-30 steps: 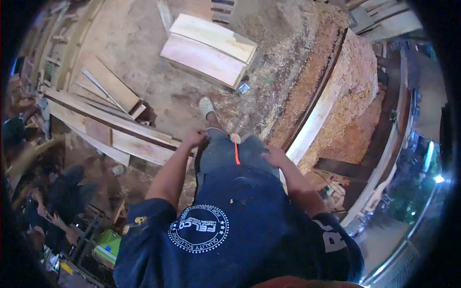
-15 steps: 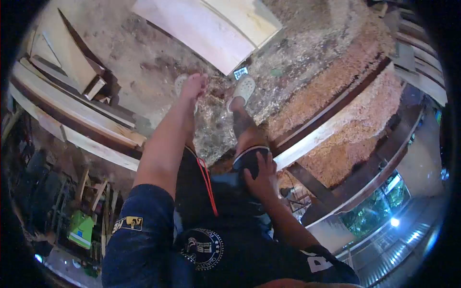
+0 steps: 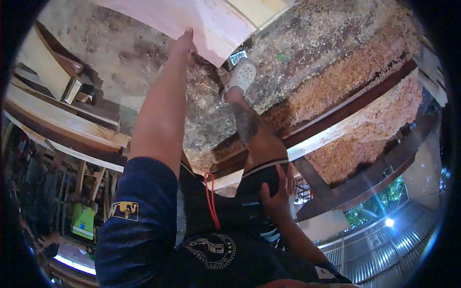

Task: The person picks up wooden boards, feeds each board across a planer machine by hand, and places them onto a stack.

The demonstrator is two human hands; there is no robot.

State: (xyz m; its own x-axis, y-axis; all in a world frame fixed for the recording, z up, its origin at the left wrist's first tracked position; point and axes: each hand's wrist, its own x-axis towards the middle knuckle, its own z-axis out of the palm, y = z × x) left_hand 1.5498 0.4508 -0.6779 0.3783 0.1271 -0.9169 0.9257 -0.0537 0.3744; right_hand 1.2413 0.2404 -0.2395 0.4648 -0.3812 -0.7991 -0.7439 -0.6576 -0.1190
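Observation:
At the near edge of a pale pinkish board (image 3: 211, 29), my left hand (image 3: 181, 45) is closed on the wood, one digit lying over its top face and the others partly hidden at the edge. My right hand (image 3: 277, 194) rests on my right knee, over the dark shorts, fingers spread and nothing held. Beside the pinkish board is a yellowish board (image 3: 259, 10). A small blue-and-white packet (image 3: 237, 57) lies by the board's near corner, just beyond my right clog (image 3: 244, 75).
A long beam (image 3: 355, 108) runs diagonally at the right, with wood shavings (image 3: 331, 91) on both sides. Stacked planks (image 3: 62, 120) and an angled panel (image 3: 43, 62) are at the left. A green box (image 3: 83, 221) sits lower left.
My left hand has moved from my thigh forward to the board's edge. My right hand stays by my right leg, now at the knee. The view has shifted closer to the boards.

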